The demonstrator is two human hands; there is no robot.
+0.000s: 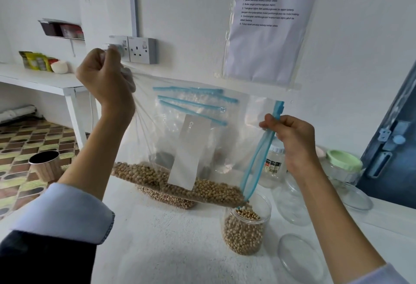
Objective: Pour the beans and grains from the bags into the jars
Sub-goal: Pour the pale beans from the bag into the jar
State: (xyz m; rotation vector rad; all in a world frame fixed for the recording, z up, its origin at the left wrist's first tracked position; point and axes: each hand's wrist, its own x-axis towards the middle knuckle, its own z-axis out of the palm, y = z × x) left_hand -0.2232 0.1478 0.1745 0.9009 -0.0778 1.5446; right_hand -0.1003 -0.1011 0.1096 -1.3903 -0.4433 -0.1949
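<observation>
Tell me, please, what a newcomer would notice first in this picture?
The clear zip bag held up in the middle, the left hand gripping its corner and the right hand pinching its blue zip. Soybeans slide from it into the open jar below.

- Printed sheet (267,24) in a clear sleeve taped to the wall: heading reads "TASK & GOAL", with a blurred number beneath it; five numbered lines follow, in print too small and soft to read with certainty.
- White label (190,152) on the clear zip bag (202,130): the letters "Cu" are legible, the rest unreadable.
- Label (272,166) on the clear jar behind the bag: printed markings present, none legible.
</observation>
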